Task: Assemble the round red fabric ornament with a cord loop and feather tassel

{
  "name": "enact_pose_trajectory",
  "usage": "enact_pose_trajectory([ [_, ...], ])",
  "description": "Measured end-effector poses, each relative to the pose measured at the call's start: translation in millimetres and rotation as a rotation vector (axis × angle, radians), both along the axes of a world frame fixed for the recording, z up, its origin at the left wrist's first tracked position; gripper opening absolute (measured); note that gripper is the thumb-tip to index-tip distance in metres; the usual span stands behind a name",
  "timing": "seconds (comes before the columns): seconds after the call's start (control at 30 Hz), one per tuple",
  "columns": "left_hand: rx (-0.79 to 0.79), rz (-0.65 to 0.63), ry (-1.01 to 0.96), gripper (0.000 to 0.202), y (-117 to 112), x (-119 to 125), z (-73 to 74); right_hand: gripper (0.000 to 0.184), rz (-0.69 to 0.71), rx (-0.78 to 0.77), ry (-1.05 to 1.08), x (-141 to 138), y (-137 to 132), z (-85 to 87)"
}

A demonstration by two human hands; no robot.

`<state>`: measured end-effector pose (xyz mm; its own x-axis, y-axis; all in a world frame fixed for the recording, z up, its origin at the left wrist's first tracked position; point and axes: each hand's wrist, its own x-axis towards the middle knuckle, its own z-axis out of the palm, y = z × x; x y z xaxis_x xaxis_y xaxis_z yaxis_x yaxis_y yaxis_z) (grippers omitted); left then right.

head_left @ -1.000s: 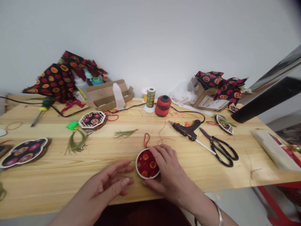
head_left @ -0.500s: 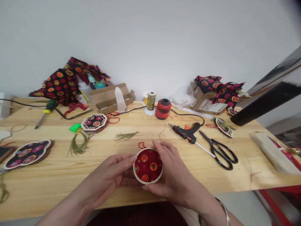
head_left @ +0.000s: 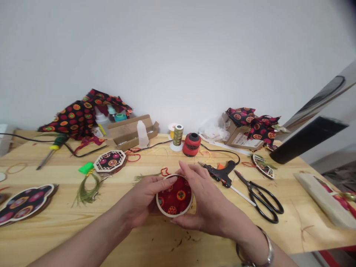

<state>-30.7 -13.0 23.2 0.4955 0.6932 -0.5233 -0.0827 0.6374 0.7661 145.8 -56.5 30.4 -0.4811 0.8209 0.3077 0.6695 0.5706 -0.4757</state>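
A round disc covered in red patterned fabric with a pale rim (head_left: 175, 196) is held up over the wooden table (head_left: 69, 230), tilted toward me. My left hand (head_left: 143, 198) grips its left edge, thumb on the rim. My right hand (head_left: 204, 202) wraps round its right side and top edge. A red cord loop (head_left: 165, 171) sticks out from the disc's top.
A black glue gun (head_left: 221, 171) and black scissors (head_left: 263, 196) lie to the right. Red thread spool (head_left: 191, 144) and green spool (head_left: 178, 135) stand behind. Fabric-covered ornaments (head_left: 109, 162) (head_left: 23, 198), a green tassel (head_left: 87, 185), a cardboard box (head_left: 129, 130) and patterned cloth (head_left: 80, 115) sit left.
The disc lay on the table under my right hand; both hands have since taken it by the edges and lifted it, tilted toward me. The view has shifted upward.
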Motion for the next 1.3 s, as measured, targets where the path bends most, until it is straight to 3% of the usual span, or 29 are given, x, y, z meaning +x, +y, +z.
enact_pose_trajectory([
  [0.2,-0.03,0.053,-0.072,0.024,23,-1,-0.8,0.099,0.014,0.013,-0.027,-1,26,7.0],
  [0.37,-0.042,0.125,-0.099,0.021,30,-5,-9.9,0.101,0.083,0.0,-0.028,-8,40,1.7],
  [0.6,0.019,0.152,-0.067,0.018,27,-2,-21.1,0.102,0.107,0.008,0.025,-9,39,-10.3],
  [0.83,0.02,0.19,-0.046,0.017,24,2,-22.4,0.099,0.11,0.033,0.056,-6,38,-18.1],
  [1.03,0.018,0.271,-0.073,0.009,26,3,-19.9,0.103,0.108,-0.06,0.132,-1,36,-16.6],
  [1.1,0.0,0.312,-0.071,0.013,28,3,-18.4,0.09,0.045,-0.069,0.237,2,38,-19.8],
  [1.2,-0.055,0.36,-0.069,0.018,31,2,-17.9,0.044,-0.128,0.003,0.416,5,43,-27.0],
  [1.3,-0.132,0.381,-0.097,0.019,33,3,-17.8,0.038,-0.08,0.076,0.376,5,46,-27.5],
])
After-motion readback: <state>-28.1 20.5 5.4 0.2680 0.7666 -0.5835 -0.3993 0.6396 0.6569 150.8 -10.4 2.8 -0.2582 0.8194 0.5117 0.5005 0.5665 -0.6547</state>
